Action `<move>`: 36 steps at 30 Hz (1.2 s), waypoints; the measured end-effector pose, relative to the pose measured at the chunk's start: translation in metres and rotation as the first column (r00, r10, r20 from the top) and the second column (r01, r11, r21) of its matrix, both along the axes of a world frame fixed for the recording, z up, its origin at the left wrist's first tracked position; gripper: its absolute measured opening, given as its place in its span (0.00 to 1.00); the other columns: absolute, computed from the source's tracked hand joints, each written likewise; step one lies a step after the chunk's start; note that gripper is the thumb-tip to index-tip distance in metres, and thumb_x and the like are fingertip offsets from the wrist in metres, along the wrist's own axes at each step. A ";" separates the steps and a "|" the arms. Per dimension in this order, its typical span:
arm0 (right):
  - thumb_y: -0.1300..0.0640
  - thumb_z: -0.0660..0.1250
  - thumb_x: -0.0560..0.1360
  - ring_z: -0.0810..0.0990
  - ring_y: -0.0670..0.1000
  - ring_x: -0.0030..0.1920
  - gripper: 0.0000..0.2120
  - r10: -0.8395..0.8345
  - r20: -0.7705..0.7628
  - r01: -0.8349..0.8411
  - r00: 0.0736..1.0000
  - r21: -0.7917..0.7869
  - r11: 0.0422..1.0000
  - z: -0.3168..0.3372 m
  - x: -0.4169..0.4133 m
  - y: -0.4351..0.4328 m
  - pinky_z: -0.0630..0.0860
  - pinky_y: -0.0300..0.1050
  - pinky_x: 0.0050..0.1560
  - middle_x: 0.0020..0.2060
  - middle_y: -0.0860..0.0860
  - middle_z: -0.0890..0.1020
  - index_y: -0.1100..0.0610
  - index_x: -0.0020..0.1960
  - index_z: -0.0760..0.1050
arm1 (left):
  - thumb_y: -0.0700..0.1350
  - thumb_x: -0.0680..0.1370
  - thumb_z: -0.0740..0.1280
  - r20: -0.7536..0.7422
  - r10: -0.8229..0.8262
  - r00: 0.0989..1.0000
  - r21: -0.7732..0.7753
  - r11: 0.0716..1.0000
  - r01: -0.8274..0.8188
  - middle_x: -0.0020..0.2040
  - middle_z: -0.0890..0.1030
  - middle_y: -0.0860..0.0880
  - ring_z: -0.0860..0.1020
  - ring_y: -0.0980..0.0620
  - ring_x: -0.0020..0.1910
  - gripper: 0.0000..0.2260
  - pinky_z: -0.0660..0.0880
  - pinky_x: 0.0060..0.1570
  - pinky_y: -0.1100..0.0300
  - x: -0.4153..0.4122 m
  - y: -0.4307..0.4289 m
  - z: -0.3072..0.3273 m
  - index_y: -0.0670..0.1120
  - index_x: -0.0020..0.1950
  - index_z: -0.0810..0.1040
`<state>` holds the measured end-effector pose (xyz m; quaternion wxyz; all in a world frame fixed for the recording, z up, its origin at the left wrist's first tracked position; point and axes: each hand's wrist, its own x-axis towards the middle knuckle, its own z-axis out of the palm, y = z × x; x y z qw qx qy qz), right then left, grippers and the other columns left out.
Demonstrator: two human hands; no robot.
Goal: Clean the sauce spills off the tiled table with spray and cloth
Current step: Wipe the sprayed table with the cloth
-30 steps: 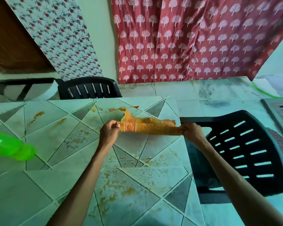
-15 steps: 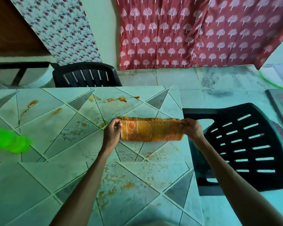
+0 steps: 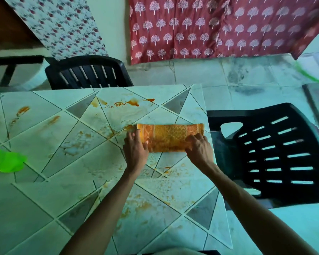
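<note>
Folded orange patterned cloth (image 3: 170,137) lies flat on pale tiled table (image 3: 44,192), near its right edge.
Soft, limp, light: take by ends. Straight-fingered left hand (image 3: 135,151) presses left end; right hand (image 3: 199,150) curls on right end, grip unclear.

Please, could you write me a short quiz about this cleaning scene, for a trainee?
1. True or false: the folded orange patterned cloth lies flat on the pale tiled table.
2. Of the left hand and the right hand, which touches the cloth? A only left; B only right; C both.
3. Fill in: the blurred plastic object at the table's left edge is coloured ____.
Key: 1 true; 2 C; 3 green.
</note>
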<state>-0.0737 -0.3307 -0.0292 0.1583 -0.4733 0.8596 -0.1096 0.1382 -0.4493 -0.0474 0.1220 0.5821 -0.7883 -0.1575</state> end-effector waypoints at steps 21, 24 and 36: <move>0.68 0.74 0.73 0.69 0.43 0.17 0.06 -0.481 0.782 0.636 -0.396 0.611 0.471 0.004 0.069 -0.032 0.66 0.34 0.17 0.29 0.55 0.76 0.67 0.50 0.82 | 0.47 0.81 0.64 0.112 -0.569 0.814 0.295 0.802 0.520 0.67 0.74 0.44 0.68 0.44 0.68 0.18 0.63 0.67 0.48 -0.090 -0.058 0.025 0.45 0.71 0.70; 0.68 0.74 0.73 0.68 0.44 0.17 0.01 -0.468 0.769 0.685 -0.435 0.620 0.382 0.005 0.078 -0.038 0.66 0.34 0.18 0.27 0.53 0.75 0.66 0.43 0.82 | 0.53 0.80 0.65 0.200 -0.591 0.782 0.359 0.786 0.503 0.65 0.74 0.43 0.67 0.43 0.67 0.20 0.62 0.67 0.46 -0.099 -0.062 0.030 0.43 0.68 0.72; 0.66 0.66 0.78 0.79 0.54 0.44 0.04 -0.169 0.977 0.899 -0.129 0.187 0.396 0.069 0.057 -0.031 0.79 0.49 0.51 0.41 0.57 0.80 0.59 0.50 0.72 | 0.48 0.78 0.69 -0.469 -0.108 0.877 0.676 0.595 0.435 0.67 0.75 0.43 0.73 0.48 0.67 0.22 0.66 0.69 0.51 -0.073 -0.075 0.103 0.47 0.70 0.68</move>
